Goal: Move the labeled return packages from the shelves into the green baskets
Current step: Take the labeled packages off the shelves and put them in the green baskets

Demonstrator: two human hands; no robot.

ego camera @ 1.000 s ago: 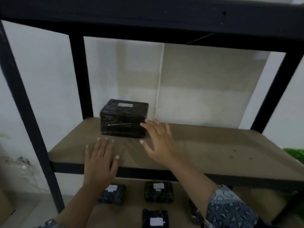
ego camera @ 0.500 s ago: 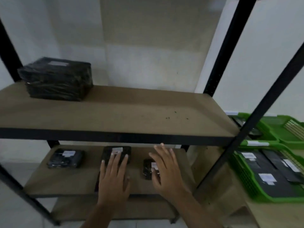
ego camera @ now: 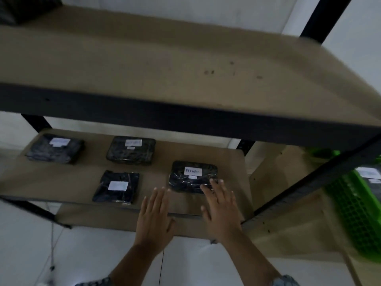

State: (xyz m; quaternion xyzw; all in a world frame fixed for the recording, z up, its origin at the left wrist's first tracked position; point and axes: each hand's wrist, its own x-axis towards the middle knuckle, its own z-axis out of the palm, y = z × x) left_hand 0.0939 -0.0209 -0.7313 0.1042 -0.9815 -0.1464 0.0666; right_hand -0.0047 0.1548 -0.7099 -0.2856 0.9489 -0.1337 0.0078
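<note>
Now both hands hover at the lower shelf [ego camera: 61, 182].
Right hand [ego camera: 221, 211], fingers straight and spread, overlaps the near corner of the RETURN package [ego camera: 192, 176]; left hand [ego camera: 154, 219] beside it, fingers together; green basket [ego camera: 354, 209] off right.

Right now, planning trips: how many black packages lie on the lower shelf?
4 packages: back left, back middle, front middle, front right by the right hand. Upper shelf may hide others.
</note>
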